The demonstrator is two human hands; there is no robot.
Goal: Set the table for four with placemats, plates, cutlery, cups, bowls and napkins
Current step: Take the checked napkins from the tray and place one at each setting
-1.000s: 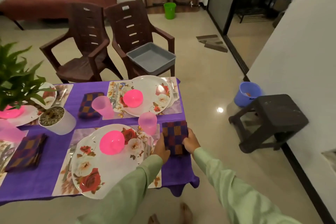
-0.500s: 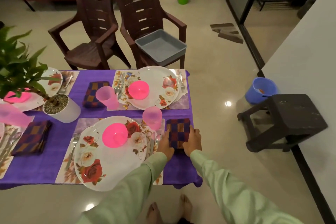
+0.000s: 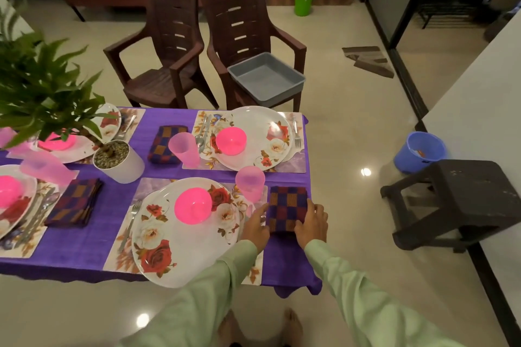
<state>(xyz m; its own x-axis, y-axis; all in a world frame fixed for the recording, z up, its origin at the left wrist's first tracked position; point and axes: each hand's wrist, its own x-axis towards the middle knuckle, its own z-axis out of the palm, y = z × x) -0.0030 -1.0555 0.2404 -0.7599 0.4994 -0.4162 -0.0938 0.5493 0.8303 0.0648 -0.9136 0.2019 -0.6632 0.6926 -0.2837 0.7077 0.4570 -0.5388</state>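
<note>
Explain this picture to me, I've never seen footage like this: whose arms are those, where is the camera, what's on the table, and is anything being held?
There is no machine here. A person wears one wide-angle camera on the head, looking down, so the green sleeves are their own arms. The left hand and right hand touch the two sides of a folded checked napkin. It lies flat on the purple tablecloth near the table's corner and looks placed rather than lifted. Beside it is a place setting: a placemat, a flowered plate with a pink bowl on it, a pink cup and a fork. More settings and a potted plant lie further along.
</note>
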